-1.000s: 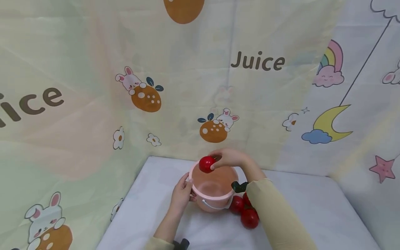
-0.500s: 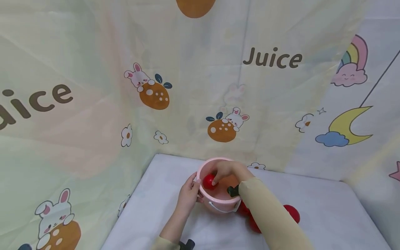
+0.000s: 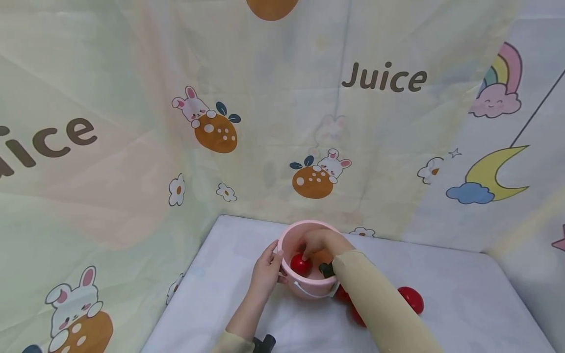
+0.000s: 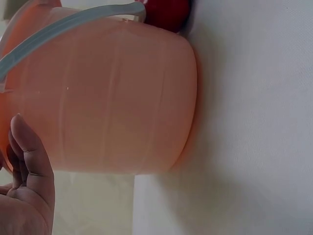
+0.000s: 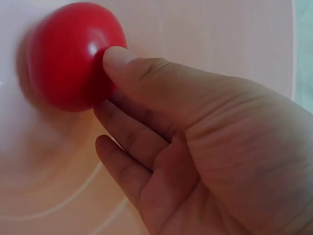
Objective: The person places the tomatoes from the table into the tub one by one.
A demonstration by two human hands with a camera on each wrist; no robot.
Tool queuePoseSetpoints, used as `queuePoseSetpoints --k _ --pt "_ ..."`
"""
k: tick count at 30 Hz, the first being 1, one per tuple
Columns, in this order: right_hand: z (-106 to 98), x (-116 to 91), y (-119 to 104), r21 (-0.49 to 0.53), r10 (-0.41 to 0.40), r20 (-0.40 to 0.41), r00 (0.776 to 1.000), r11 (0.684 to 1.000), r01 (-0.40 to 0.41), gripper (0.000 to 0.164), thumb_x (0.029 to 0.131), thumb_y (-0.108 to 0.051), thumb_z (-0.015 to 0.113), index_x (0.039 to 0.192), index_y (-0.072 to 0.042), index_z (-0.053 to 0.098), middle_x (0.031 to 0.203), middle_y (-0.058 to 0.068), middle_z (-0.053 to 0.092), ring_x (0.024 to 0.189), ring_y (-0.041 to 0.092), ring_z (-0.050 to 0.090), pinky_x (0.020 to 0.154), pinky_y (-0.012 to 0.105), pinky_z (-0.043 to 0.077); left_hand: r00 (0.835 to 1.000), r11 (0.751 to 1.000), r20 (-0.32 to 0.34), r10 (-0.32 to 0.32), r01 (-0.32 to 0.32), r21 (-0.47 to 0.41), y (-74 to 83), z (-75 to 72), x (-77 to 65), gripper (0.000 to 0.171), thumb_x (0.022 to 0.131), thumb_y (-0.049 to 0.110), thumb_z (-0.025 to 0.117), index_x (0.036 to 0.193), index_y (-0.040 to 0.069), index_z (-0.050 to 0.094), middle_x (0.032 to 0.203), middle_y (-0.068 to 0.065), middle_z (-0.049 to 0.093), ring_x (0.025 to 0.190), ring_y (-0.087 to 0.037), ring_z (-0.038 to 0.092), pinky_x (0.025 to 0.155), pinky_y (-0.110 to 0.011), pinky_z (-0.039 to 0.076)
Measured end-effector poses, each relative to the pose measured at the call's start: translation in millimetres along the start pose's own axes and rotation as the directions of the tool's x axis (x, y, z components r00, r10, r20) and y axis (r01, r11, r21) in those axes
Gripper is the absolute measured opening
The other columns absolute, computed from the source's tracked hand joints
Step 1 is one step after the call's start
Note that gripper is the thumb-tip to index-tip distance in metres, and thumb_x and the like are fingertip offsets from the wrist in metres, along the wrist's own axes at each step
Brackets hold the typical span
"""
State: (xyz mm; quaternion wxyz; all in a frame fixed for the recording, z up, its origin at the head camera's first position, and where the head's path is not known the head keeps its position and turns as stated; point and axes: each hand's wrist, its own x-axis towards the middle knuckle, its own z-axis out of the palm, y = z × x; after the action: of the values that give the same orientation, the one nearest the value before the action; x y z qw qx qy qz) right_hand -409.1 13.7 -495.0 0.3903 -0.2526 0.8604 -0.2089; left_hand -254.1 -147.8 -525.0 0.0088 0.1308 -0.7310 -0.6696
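Observation:
A pink bucket (image 3: 309, 290) with a pale handle stands upright on the white table. My left hand (image 3: 266, 268) holds its rim at the left side; in the left wrist view, that hand's thumb (image 4: 30, 147) lies near the rim. My right hand (image 3: 319, 243) reaches down inside the bucket. It pinches a smooth red ball (image 3: 301, 264) low in the bucket, near the bottom. In the right wrist view, the thumb lies on the near side of the red ball (image 5: 76, 56), and some fingertips are hidden behind it.
More red balls lie on the table right of the bucket, partly hidden by my right sleeve (image 3: 375, 299). One red ball (image 3: 411, 300) shows beyond the sleeve. Printed cloth walls (image 3: 265, 122) rise behind and beside the table (image 3: 468, 294).
My right hand has lowered the red ball from above the bucket's rim to deep inside it. The left hand stays at the rim. The head view has shifted slightly.

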Motion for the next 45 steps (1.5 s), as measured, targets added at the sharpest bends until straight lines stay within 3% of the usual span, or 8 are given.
queuePoseSetpoints --k 8,13,17,24,30,36,45 --pt "-5.6 -8.4 15.0 0.020 -0.024 0.001 1.000 1.000 0.024 0.023 0.087 -0.017 0.075 0.109 -0.024 0.075 0.104 -0.006 0.069 0.110 0.021 0.055 0.100 0.045 0.051 1.000 1.000 0.025 0.001 -0.001 -0.003 3.7 11.7 -0.3 0.052 0.101 0.038 0.054 0.151 0.030 0.040 0.095 -0.010 0.061 0.074 -0.022 0.068 0.063 -0.031 0.062" --pt "-9.4 -15.6 21.0 0.057 -0.053 0.023 0.998 0.997 0.051 0.026 0.087 -0.018 0.074 0.113 -0.023 0.074 0.107 -0.005 0.070 0.111 0.021 0.057 0.102 0.044 0.052 0.999 1.000 0.037 0.005 -0.005 0.000 5.4 19.2 0.2 0.053 0.101 0.040 0.054 0.151 0.030 0.040 0.095 -0.009 0.062 0.074 -0.022 0.068 0.063 -0.031 0.062" --pt "-13.8 -26.9 22.2 0.066 -0.080 -0.006 0.997 0.995 0.080 0.030 0.086 -0.017 0.076 0.115 -0.023 0.072 0.114 -0.003 0.069 0.113 0.021 0.055 0.100 0.043 0.053 0.999 1.000 0.046 0.007 -0.007 -0.008 6.0 25.7 -0.6 0.052 0.101 0.040 0.054 0.150 0.031 0.041 0.097 -0.010 0.062 0.075 -0.022 0.069 0.064 -0.031 0.062" --pt "-36.7 -76.8 5.5 0.036 -0.107 -0.158 0.982 0.993 0.114 0.041 0.089 -0.029 0.072 0.129 -0.028 0.065 0.129 -0.003 0.065 0.125 0.023 0.053 0.102 0.051 0.051 0.997 0.999 0.059 0.042 -0.042 -0.005 2.7 25.7 -1.2 0.054 0.101 0.040 0.052 0.152 0.029 0.038 0.105 -0.018 0.063 0.074 -0.022 0.071 0.065 -0.033 0.062" --pt "-51.7 -121.1 1.9 -0.043 -0.201 -0.199 0.959 0.980 0.197 0.043 0.094 -0.035 0.065 0.135 -0.022 0.062 0.134 0.003 0.064 0.127 0.021 0.057 0.104 0.048 0.050 0.997 0.998 0.036 0.061 -0.061 -0.005 -1.1 15.5 1.4 0.055 0.102 0.039 0.052 0.153 0.026 0.037 0.108 -0.022 0.063 0.074 -0.022 0.071 0.064 -0.034 0.063" --pt "-48.5 -153.2 12.8 -0.026 -0.209 -0.278 0.938 0.977 0.210 0.044 0.092 -0.044 0.065 0.133 -0.028 0.062 0.134 0.000 0.064 0.126 0.020 0.058 0.103 0.046 0.051 0.998 0.998 0.006 0.061 -0.061 -0.002 -5.8 7.4 1.2 0.055 0.102 0.036 0.053 0.153 0.024 0.037 0.109 -0.024 0.062 0.075 -0.022 0.071 0.063 -0.034 0.063" --pt "-31.2 -188.9 42.6 0.082 -0.171 -0.424 0.890 0.971 0.226 0.057 0.089 -0.049 0.067 0.139 -0.024 0.057 0.137 0.004 0.062 0.129 0.024 0.058 0.103 0.049 0.052 0.999 0.999 -0.006 0.039 -0.039 0.006 -4.2 4.3 0.7 0.055 0.101 0.036 0.054 0.152 0.026 0.037 0.110 -0.021 0.063 0.078 -0.020 0.071 0.065 -0.034 0.063"
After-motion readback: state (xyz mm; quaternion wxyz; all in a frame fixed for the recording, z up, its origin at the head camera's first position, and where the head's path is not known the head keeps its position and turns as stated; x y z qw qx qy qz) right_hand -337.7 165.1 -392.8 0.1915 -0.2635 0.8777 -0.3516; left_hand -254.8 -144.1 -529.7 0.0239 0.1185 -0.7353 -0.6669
